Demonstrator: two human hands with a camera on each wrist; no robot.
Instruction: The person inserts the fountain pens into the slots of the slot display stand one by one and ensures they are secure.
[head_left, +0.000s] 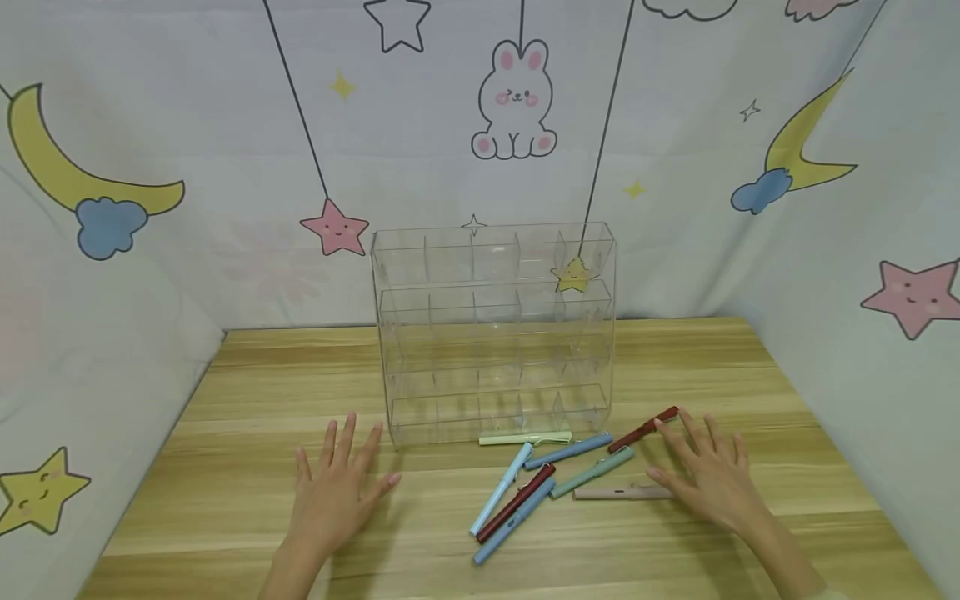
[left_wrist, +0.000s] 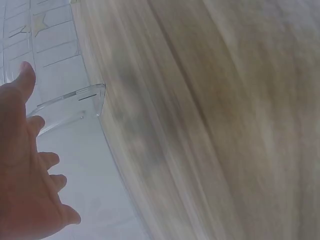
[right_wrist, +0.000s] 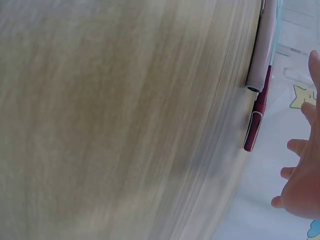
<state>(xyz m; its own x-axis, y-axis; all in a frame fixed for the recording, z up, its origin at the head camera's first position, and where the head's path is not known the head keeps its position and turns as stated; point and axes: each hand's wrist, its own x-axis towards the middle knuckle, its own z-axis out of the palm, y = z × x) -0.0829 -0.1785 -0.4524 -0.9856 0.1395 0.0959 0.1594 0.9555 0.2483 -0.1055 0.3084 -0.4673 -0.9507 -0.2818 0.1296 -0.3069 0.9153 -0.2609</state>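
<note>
My left hand (head_left: 333, 496), fingers spread, hovers low at the left front of a clear acrylic rack (head_left: 386, 367) with several compartments. Nothing is in its grasp. Over on the right, my right hand (head_left: 712, 479) is spread too; its fingertips overlap the end of a dark red pen (head_left: 642, 430) and its thumb the end of a pinkish-grey pen (head_left: 621, 493). In the right wrist view the hand stands apart from both pens. Between the hands lie a light green pen (head_left: 525, 438), a green pen (head_left: 592, 472) and a light blue pen (head_left: 501, 490).
A second dark red pen (head_left: 516, 503) lies beside a blue pen (head_left: 514, 522), and another blue pen (head_left: 568, 451) rests near the rack's base. The wooden table (head_left: 247, 467) meets a white printed cloth (head_left: 420, 183) at the back and sides.
</note>
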